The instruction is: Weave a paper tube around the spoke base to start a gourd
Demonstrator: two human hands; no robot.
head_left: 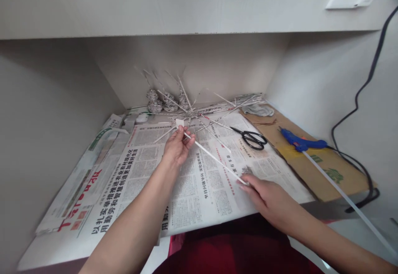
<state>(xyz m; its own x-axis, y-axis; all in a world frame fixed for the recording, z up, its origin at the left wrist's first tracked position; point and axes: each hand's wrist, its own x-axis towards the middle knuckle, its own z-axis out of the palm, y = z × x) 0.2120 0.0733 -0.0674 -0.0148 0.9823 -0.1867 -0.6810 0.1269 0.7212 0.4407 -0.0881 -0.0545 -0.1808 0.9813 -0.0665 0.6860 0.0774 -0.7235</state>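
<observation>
A thin white rolled-paper stick (214, 158) stretches between my two hands above the newspaper sheets (186, 199). My left hand (178, 145) is closed round its far end, where a small pale paper piece (179, 122) sticks up from the fingertips. Near the front edge, my right hand (264, 195) pinches the stick's near end between thumb and fingers. Just beyond my left hand lies a star-shaped bundle of paper sticks (192, 113), its spokes spread in all directions. Black-handled scissors (253, 139) rest to the right of it.
Several woven-paper gourd shapes (154, 102) stand along the back wall. At the right, a blue glue gun (301, 141) with a long white glue stick (348, 201) lies on cardboard (286, 129). A grey cloth (258, 110) sits behind, and a black cable (360, 100) runs down the side wall.
</observation>
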